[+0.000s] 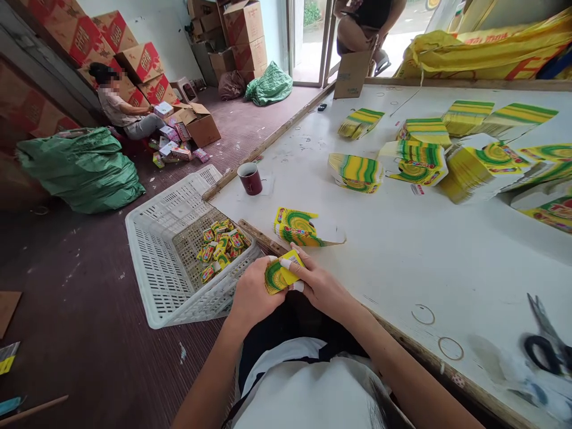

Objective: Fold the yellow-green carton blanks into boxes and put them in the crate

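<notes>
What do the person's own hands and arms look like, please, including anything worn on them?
The left hand and right hand are ungloved, with no ring or watch visible. Several fingertips carry short white wraps, either tape or finger cots; I cannot tell which. Both forearms are bare, with no sleeve reaching them in view.

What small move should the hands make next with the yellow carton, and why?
Likely, once it is folded, drop the carton left into the basket: the left hand and right hand pinch it right beside the basket, where similar folded cartons lie.
</notes>
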### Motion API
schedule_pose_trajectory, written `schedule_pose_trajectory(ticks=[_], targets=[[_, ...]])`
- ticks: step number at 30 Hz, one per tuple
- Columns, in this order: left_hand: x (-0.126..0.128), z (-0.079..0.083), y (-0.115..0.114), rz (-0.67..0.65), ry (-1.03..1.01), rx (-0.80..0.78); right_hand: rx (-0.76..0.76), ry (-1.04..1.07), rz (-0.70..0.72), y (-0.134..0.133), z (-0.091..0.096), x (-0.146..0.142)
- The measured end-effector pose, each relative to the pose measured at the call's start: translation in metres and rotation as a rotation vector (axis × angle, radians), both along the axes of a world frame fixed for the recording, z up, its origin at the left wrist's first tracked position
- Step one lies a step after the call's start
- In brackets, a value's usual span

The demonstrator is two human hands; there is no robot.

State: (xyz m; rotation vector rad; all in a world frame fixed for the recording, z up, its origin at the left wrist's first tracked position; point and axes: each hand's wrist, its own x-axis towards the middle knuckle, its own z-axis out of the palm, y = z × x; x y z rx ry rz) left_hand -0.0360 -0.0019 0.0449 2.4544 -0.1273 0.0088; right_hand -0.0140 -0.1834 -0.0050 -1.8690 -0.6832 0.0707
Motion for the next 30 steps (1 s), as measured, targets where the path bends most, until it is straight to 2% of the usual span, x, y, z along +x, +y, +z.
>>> schedule_pose_trajectory(ticks=[6,10,13,14,16,18,20,22,24,27,30], targets=[[0.003,0.012,0.0,-0.062,0.124,-0.016,0.002,0.005,0.119,-0.015,0.01,0.01],[0.005,0.013,-0.008,-0.033,0.088,0.025,0.051,0.013,-0.045,-0.003,0.012,0.005],[0.008,0.01,-0.001,-0.007,0.09,-0.003,0.068,0.007,-0.106,0.011,0.009,0.0],[0.01,0.01,0.006,0.043,0.063,-0.017,0.066,0.007,-0.112,0.013,0.008,0.002],[0.015,0.008,0.027,0.259,-0.082,0.009,0.042,-0.001,-0.189,0.011,0.007,0.013],[0.021,0.007,0.051,0.553,-0.303,0.128,-0.036,-0.034,-0.369,0.004,0.007,0.03],[0.025,0.004,0.07,0.671,-0.387,0.169,-0.204,-0.062,-0.527,-0.003,0.006,0.048],[0.025,-0.002,0.077,0.648,-0.356,0.108,-0.373,-0.062,-0.574,-0.007,0.003,0.062],[0.021,-0.011,0.072,0.579,-0.28,-0.01,-0.452,-0.047,-0.56,-0.008,-0.002,0.071],[0.014,-0.023,0.051,0.509,-0.151,-0.224,-0.441,-0.028,-0.565,-0.007,-0.006,0.076],[0.009,-0.031,0.029,0.457,-0.013,-0.453,-0.394,0.013,-0.586,-0.007,0.001,0.073]])
